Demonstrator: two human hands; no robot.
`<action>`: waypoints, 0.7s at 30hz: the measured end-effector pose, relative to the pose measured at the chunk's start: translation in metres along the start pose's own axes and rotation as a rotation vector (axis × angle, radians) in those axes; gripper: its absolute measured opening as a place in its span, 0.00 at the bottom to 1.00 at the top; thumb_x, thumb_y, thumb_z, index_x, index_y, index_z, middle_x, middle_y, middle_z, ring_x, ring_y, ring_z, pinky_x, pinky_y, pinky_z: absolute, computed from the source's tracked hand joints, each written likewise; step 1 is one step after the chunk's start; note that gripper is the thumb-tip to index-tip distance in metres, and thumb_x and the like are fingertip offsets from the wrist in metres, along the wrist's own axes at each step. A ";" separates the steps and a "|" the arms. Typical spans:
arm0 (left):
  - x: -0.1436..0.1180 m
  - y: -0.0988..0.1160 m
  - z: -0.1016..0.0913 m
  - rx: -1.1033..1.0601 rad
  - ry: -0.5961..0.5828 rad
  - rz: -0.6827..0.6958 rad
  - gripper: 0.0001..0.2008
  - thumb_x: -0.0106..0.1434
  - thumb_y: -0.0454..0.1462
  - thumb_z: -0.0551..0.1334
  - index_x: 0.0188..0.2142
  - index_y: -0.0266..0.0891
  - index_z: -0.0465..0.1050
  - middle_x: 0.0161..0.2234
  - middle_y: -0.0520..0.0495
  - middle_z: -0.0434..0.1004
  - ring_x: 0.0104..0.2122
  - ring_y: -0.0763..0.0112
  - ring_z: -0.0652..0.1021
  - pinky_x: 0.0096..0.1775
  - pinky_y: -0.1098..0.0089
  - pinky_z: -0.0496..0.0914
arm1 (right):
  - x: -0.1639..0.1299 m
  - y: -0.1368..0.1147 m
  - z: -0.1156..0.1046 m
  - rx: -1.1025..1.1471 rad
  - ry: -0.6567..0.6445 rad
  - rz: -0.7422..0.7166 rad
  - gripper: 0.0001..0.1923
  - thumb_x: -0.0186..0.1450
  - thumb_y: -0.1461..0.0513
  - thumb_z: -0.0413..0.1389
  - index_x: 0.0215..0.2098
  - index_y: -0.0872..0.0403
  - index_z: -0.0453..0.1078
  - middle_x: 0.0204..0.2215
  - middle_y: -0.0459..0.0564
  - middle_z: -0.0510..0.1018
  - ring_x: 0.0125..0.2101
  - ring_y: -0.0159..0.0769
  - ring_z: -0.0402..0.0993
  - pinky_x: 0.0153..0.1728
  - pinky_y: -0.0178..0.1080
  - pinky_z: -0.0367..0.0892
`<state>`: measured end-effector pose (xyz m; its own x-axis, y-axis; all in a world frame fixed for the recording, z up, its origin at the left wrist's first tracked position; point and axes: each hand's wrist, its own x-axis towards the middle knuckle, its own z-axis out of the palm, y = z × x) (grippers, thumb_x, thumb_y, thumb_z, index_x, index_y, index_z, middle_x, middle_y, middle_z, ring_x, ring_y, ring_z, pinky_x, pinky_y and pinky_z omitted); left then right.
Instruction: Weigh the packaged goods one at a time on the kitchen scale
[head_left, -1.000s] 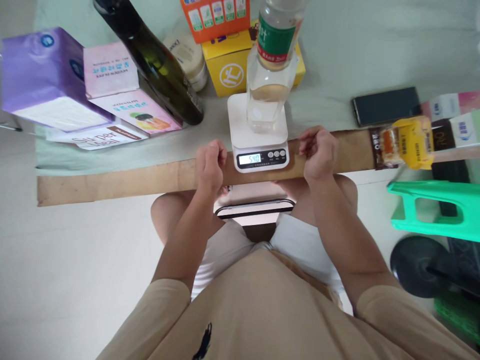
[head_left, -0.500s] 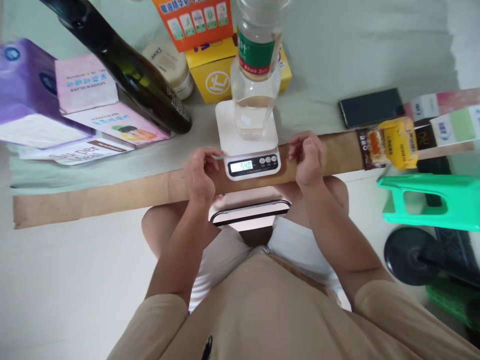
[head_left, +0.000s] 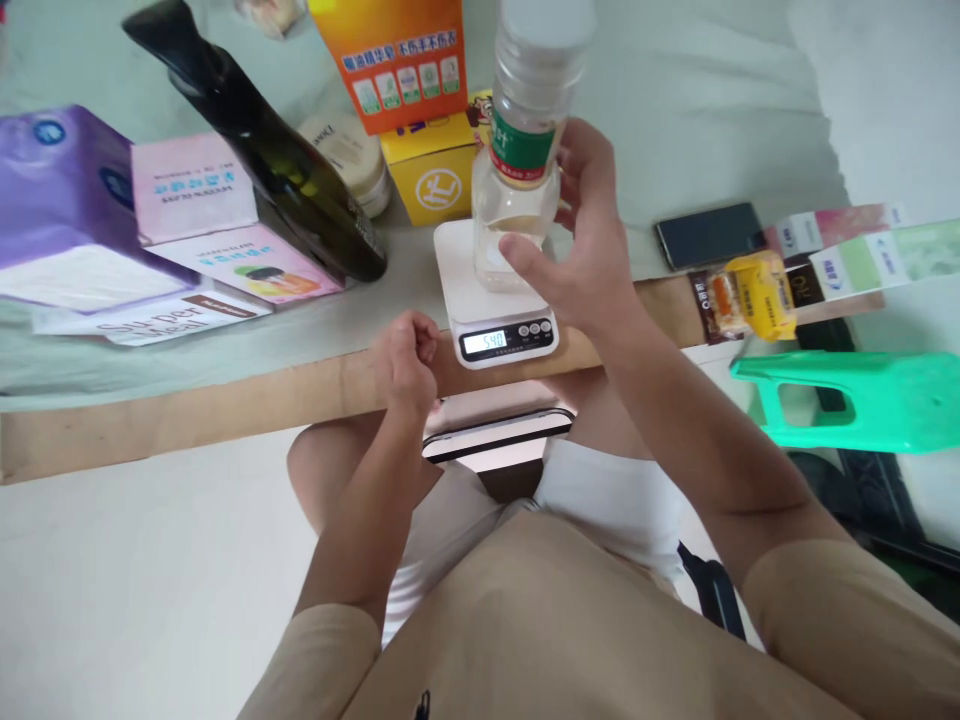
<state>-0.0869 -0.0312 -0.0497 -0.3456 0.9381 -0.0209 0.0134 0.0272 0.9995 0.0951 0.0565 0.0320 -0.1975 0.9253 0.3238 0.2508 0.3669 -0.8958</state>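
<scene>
A clear plastic bottle (head_left: 491,215) with a green and red label and liquid in its lower part stands upright on a white digital kitchen scale (head_left: 454,270). The lit display reads 540. My right hand (head_left: 589,230) is at the bottle's right side, thumb stretched across its lower front and fingers spread beside it; whether they touch it I cannot tell. My left hand (head_left: 409,360) rests at the table edge just left of the scale, its fingers curled in with nothing showing in them.
At left stand a purple package (head_left: 67,200), a pink box (head_left: 195,190) and a dark green bottle (head_left: 300,180). Behind the scale are a cream jar (head_left: 349,160), a yellow box (head_left: 427,170) and an orange box (head_left: 405,60). A phone (head_left: 709,235), snack packs (head_left: 757,295) and a green stool (head_left: 862,395) are right.
My right hand has moved from the table edge right of the scale up to the bottle, its fingers opening. My left hand stays beside the scale. The view has shifted slightly.
</scene>
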 end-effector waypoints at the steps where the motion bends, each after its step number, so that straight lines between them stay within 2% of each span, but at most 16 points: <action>1: 0.001 0.000 0.000 -0.020 -0.004 0.049 0.25 0.70 0.54 0.52 0.23 0.42 0.68 0.17 0.52 0.54 0.20 0.73 0.58 0.26 0.66 0.50 | 0.002 0.002 0.001 -0.003 -0.010 0.015 0.32 0.59 0.53 0.67 0.58 0.37 0.60 0.63 0.43 0.71 0.61 0.38 0.73 0.61 0.43 0.74; 4: 0.007 0.002 0.001 -0.038 -0.048 0.178 0.27 0.70 0.56 0.54 0.23 0.42 0.70 0.17 0.52 0.57 0.20 0.73 0.61 0.27 0.66 0.51 | 0.006 0.012 0.003 0.017 -0.008 0.078 0.33 0.57 0.52 0.70 0.57 0.38 0.63 0.59 0.42 0.75 0.59 0.38 0.75 0.56 0.41 0.77; 7: 0.014 0.005 0.003 -0.040 -0.048 0.210 0.28 0.70 0.57 0.53 0.23 0.42 0.70 0.17 0.52 0.56 0.20 0.73 0.62 0.27 0.66 0.53 | 0.009 0.017 0.003 0.024 -0.017 0.135 0.34 0.53 0.52 0.73 0.55 0.36 0.65 0.58 0.40 0.77 0.57 0.38 0.76 0.53 0.41 0.80; 9: 0.017 0.006 0.004 -0.048 -0.029 0.180 0.27 0.70 0.56 0.52 0.23 0.42 0.69 0.17 0.52 0.54 0.20 0.73 0.61 0.27 0.66 0.52 | 0.013 0.013 0.001 -0.002 -0.038 0.088 0.33 0.54 0.53 0.72 0.54 0.35 0.65 0.60 0.39 0.75 0.59 0.38 0.75 0.58 0.43 0.78; 12: 0.020 0.009 0.006 -0.049 -0.014 0.136 0.26 0.70 0.56 0.52 0.23 0.43 0.67 0.17 0.52 0.53 0.20 0.73 0.60 0.27 0.65 0.51 | 0.021 0.001 -0.003 -0.112 -0.067 0.021 0.32 0.55 0.54 0.72 0.54 0.37 0.65 0.61 0.41 0.75 0.64 0.42 0.71 0.70 0.50 0.67; 14: 0.020 0.010 0.006 -0.053 -0.012 0.137 0.26 0.70 0.55 0.52 0.23 0.42 0.67 0.17 0.52 0.55 0.20 0.73 0.60 0.27 0.65 0.51 | 0.026 -0.006 -0.005 -0.191 -0.091 0.042 0.33 0.53 0.54 0.74 0.53 0.41 0.67 0.60 0.43 0.77 0.62 0.44 0.72 0.71 0.51 0.65; 17: 0.022 0.011 0.007 -0.081 0.005 0.158 0.25 0.69 0.54 0.54 0.23 0.41 0.69 0.17 0.52 0.57 0.19 0.74 0.59 0.26 0.66 0.51 | 0.029 -0.010 -0.009 -0.216 -0.091 0.048 0.31 0.52 0.56 0.75 0.49 0.47 0.70 0.53 0.45 0.81 0.55 0.42 0.78 0.64 0.47 0.71; 19: 0.024 0.011 0.008 -0.107 0.033 0.160 0.26 0.67 0.55 0.55 0.22 0.41 0.69 0.16 0.52 0.56 0.18 0.75 0.58 0.25 0.66 0.50 | 0.031 -0.010 -0.018 -0.130 -0.030 0.017 0.27 0.52 0.58 0.76 0.46 0.49 0.71 0.47 0.44 0.83 0.50 0.39 0.80 0.57 0.45 0.75; 21: 0.026 0.010 0.008 -0.125 0.066 0.141 0.26 0.65 0.57 0.57 0.20 0.41 0.69 0.15 0.52 0.56 0.18 0.76 0.57 0.24 0.67 0.48 | 0.035 -0.010 -0.035 0.001 0.066 -0.023 0.25 0.52 0.61 0.77 0.42 0.51 0.72 0.40 0.43 0.82 0.43 0.34 0.80 0.50 0.42 0.76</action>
<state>-0.0880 -0.0032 -0.0402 -0.4092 0.9049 0.1170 -0.0494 -0.1500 0.9875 0.1191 0.0883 0.0625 -0.1399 0.9210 0.3636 0.2460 0.3881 -0.8882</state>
